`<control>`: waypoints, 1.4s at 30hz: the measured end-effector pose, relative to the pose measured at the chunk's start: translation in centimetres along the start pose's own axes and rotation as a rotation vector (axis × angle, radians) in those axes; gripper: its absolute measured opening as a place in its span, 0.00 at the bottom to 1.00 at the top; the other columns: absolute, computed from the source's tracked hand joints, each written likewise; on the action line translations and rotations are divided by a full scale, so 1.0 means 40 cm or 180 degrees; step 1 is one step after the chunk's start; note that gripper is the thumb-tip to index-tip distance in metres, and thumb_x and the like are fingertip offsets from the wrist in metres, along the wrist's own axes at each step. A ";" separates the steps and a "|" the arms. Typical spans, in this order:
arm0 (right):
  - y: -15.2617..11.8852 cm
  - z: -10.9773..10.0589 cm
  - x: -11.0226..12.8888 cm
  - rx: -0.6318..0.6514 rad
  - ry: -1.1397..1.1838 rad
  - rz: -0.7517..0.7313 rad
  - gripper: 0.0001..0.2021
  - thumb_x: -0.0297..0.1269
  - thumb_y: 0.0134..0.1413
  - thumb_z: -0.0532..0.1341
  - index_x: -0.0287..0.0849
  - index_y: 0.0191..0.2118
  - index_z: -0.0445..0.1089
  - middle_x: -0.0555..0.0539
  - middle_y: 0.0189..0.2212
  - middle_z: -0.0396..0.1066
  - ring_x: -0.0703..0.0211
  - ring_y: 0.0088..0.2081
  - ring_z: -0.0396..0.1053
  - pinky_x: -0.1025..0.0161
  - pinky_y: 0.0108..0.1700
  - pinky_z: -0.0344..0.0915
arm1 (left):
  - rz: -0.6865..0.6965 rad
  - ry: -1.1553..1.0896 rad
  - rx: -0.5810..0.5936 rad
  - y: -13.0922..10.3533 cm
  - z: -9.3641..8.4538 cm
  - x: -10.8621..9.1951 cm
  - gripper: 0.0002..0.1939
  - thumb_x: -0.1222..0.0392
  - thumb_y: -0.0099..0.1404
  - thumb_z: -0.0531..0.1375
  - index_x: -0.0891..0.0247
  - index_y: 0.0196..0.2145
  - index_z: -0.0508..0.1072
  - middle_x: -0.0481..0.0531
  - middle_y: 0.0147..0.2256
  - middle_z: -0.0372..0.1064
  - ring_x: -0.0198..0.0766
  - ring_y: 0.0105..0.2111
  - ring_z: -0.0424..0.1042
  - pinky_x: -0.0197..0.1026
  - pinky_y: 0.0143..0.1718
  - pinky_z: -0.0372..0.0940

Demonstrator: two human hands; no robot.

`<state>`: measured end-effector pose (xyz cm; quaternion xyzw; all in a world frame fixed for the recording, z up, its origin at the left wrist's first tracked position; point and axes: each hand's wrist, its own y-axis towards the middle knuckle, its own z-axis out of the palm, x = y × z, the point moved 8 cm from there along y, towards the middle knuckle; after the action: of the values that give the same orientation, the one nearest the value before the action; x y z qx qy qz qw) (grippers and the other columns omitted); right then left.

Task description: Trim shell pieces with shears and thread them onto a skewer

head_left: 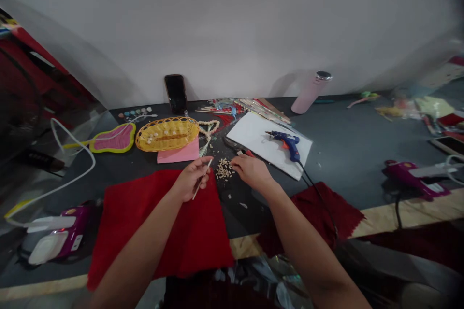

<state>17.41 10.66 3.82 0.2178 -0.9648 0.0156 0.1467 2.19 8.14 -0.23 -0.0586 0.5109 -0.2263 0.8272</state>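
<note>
My left hand grips a thin, pale wooden stick, held slantwise above the red cloth. At the edge of a pile of small beige pieces, my right hand has its fingers drawn together, pointing at the pile. Whatever those fingertips may pinch is too small to make out. Just beyond the right hand, a tool with red handles lies partly hidden.
A yellow wicker basket holding small pieces stands on a pink pad. A blue glue gun rests on a white board, its cord trailing forward. Behind stand a phone and a pink bottle.
</note>
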 end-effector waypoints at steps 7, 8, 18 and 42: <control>0.002 0.007 0.000 0.0101 -0.0077 0.0083 0.14 0.39 0.60 0.48 0.56 0.44 0.69 0.52 0.42 0.68 0.64 0.39 0.67 0.69 0.34 0.58 | -0.0027 0.0046 0.0002 0.002 0.000 0.003 0.19 0.63 0.57 0.59 0.62 0.48 0.65 0.46 0.28 0.59 0.23 0.17 0.56 0.27 0.15 0.51; 0.003 0.007 0.001 0.0095 -0.0117 0.0079 0.14 0.39 0.60 0.48 0.56 0.44 0.69 0.52 0.41 0.68 0.64 0.39 0.67 0.69 0.34 0.58 | -0.0027 0.0063 0.0001 0.002 0.000 0.003 0.19 0.63 0.57 0.59 0.62 0.48 0.65 0.46 0.28 0.59 0.23 0.17 0.56 0.27 0.15 0.51; 0.004 0.005 0.015 0.0017 -0.0276 0.0079 0.12 0.38 0.59 0.50 0.52 0.39 0.70 0.50 0.39 0.68 0.63 0.38 0.67 0.68 0.32 0.58 | -0.0089 0.0086 -0.0041 -0.007 0.010 -0.001 0.20 0.61 0.55 0.61 0.61 0.47 0.66 0.46 0.27 0.60 0.23 0.17 0.56 0.27 0.15 0.50; 0.007 0.016 0.066 -0.0706 0.2506 -0.0132 0.07 0.36 0.57 0.52 0.42 0.36 0.65 0.49 0.31 0.68 0.63 0.32 0.65 0.66 0.35 0.62 | 0.0024 -0.0022 0.0032 -0.016 0.041 0.013 0.16 0.58 0.54 0.63 0.64 0.41 0.69 0.49 0.30 0.63 0.24 0.18 0.59 0.27 0.13 0.53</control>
<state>14.85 9.78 3.99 0.1975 -0.8262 -0.0094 0.5276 3.60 7.11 0.33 -0.0534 0.5070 -0.2256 0.8302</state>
